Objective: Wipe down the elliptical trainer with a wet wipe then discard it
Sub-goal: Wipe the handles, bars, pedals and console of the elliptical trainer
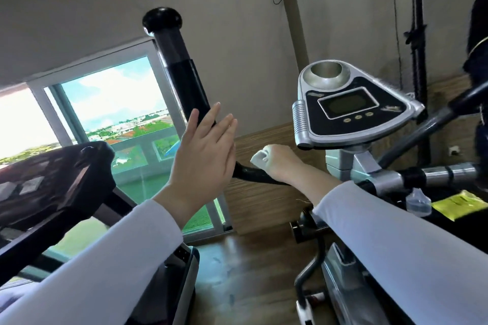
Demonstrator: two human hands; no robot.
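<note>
- Left hand [206, 150]: raised, fingers straight and slightly spread, holding nothing. Fingertips overlap the black upright handle [179, 66]; cannot tell whether they touch it.
- Right hand [280, 163]: fingers curled round a bunched white wet wipe [257, 159], held against the curved black handlebar [247, 173] of the elliptical trainer [340, 163].
- Wipe sits below and left of the silver console [351, 111].
- Treadmill console [52, 174] at far left; window [118, 103] behind.

Lighting: bright daylight from far-left window [111, 119], sky blown out. Wide-angle bending at edges; near sleeves softly blurred.
</note>
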